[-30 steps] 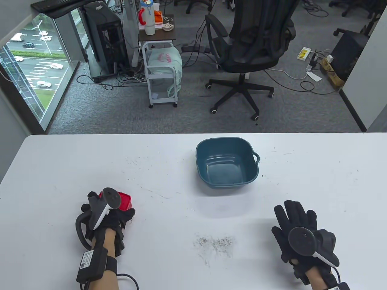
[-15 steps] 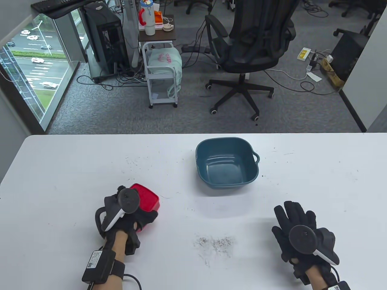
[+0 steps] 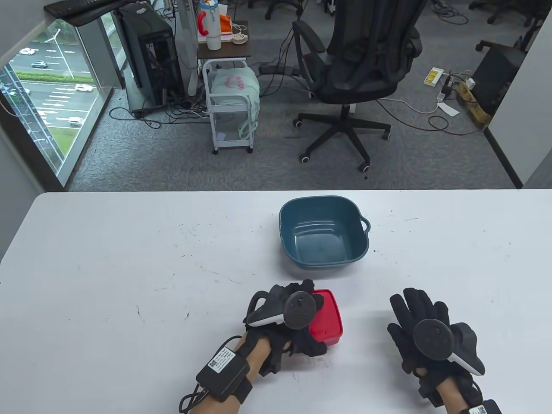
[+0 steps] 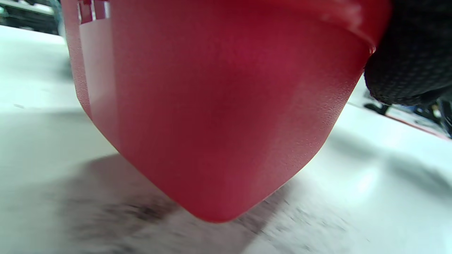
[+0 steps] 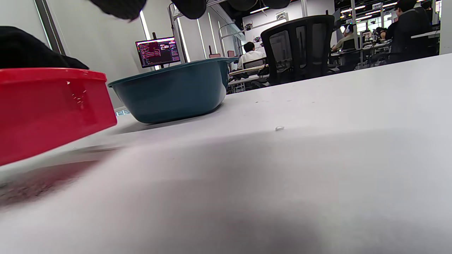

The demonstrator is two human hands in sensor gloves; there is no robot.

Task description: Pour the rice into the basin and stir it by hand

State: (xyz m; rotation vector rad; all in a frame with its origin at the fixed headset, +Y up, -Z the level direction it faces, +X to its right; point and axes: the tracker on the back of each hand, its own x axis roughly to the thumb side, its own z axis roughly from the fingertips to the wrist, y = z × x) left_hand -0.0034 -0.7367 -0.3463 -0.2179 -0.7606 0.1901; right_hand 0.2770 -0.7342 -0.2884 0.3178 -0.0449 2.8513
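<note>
Red container (image 3: 327,318): held off the table in the left hand (image 3: 286,321), whose fingers wrap its sides; the left wrist view shows its rounded bottom corner clear of the surface, with a shadow under it. It seems to carry the rice, though no view shows inside it.
Basin (image 3: 324,235): dark teal, upright, just beyond the left hand's fingertips and a little to their right; nothing lies in it except perhaps a few specks on the bottom.
Left hand: grasping the red container, palm turned inward, tracker on its back.
Right hand (image 3: 424,334): released, fingers spread flat on the table, holding nothing; the container is just to its left and the basin ahead and to the left.
Progress: early. The container is up and close to the basin, but no pour has begun and no stirring is possible yet.
What is left: carry the container over the basin rim, tip the rice out, then stir with a hand.
Table (image 3: 129,258): white, scuffed with dark marks; one stray grain (image 5: 279,128) lies ahead of the right hand in the right wrist view.
Room: past the table's far edge, grey carpet, a black office chair (image 3: 366,64), a white trolley (image 3: 230,108), loose cables, and a window (image 3: 43,95) at far left over a road.
</note>
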